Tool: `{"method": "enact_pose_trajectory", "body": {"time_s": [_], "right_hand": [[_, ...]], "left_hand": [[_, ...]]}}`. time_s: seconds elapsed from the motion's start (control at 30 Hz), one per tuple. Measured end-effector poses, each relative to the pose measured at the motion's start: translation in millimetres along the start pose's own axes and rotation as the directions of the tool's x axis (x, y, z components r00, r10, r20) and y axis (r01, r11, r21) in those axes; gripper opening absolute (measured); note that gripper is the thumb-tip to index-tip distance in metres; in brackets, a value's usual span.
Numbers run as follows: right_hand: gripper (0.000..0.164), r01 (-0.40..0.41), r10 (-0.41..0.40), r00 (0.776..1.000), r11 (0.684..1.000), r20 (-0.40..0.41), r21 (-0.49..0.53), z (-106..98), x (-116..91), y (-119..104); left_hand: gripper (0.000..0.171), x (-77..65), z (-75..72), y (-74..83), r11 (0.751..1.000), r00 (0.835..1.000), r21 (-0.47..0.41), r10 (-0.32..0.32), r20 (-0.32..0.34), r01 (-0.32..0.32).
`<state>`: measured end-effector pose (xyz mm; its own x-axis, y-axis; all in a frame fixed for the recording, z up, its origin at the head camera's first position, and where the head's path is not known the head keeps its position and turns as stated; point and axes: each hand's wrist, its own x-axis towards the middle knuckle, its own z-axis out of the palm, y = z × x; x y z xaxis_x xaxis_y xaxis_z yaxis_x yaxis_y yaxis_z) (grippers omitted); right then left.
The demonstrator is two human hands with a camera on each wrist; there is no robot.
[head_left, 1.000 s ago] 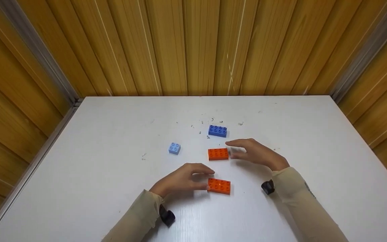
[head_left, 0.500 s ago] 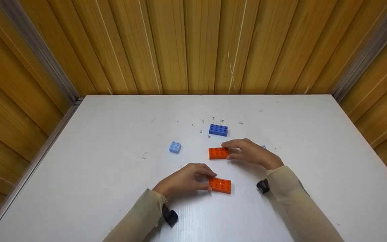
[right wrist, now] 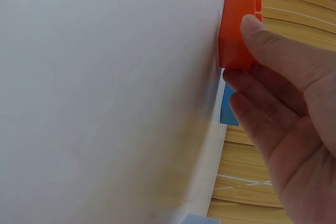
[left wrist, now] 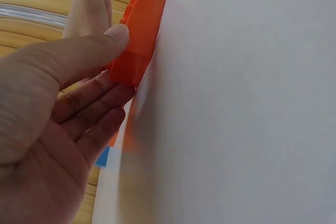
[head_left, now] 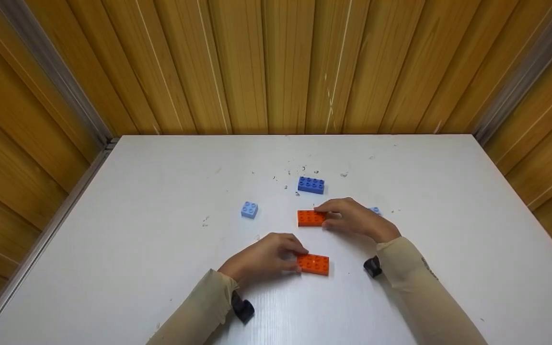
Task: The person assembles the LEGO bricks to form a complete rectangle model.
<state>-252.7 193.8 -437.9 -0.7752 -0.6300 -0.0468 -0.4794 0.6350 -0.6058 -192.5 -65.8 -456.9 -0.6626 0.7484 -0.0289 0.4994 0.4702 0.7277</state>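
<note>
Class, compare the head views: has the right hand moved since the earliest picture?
Yes, leftward. Against the dark blue brick, the right hand has shifted left and now pinches the right end of the farther orange brick.

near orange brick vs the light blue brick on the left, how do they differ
The near orange brick is oblong, while the light blue brick is smaller and squarish, with two rows of two studs. The near orange brick is pinched between the thumb and fingers of the left hand; no hand touches the light blue brick. The near orange brick also sits closer to the person than the light blue brick. Both have their studs facing up.
</note>
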Motion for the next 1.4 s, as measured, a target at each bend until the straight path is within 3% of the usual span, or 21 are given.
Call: {"method": "enact_pose_trajectory", "body": {"time_s": [0.23, 0.7, 1.03, 1.23, 1.4], "right_hand": [[0.041, 0.040, -0.041, 0.999, 0.999, -0.018, -0.032, 0.0, -0.5, -0.9], [0.041, 0.027, -0.029, 0.999, 0.998, -0.022, -0.058, 0.2, -2.3, -0.9], [0.040, 0.015, -0.015, 1.000, 1.000, -0.020, -0.019, -0.1, -4.6, 0.5], [0.039, 0.001, -0.002, 1.000, 1.000, -0.014, -0.018, 0.3, -6.1, 0.4], [0.039, 0.005, -0.006, 1.000, 1.000, -0.016, -0.026, 0.3, -7.0, -0.5]], "left_hand": [[0.030, 0.2, 0.0, 0.0, 1.000, 1.000, -0.005, -0.011, 0.005, 0.011], [0.030, -0.5, -1.2, 0.3, 0.998, 0.999, 0.054, 0.042, -0.004, -0.042], [0.029, -0.6, -2.5, 0.4, 0.999, 0.999, 0.026, -0.032, 0.007, 0.032], [0.031, -1.5, -3.3, -0.4, 0.999, 0.999, 0.034, -0.038, 0.002, 0.038], [0.031, -2.7, -4.4, -2.1, 0.999, 1.000, 0.044, -0.002, -0.011, 0.003]]}}
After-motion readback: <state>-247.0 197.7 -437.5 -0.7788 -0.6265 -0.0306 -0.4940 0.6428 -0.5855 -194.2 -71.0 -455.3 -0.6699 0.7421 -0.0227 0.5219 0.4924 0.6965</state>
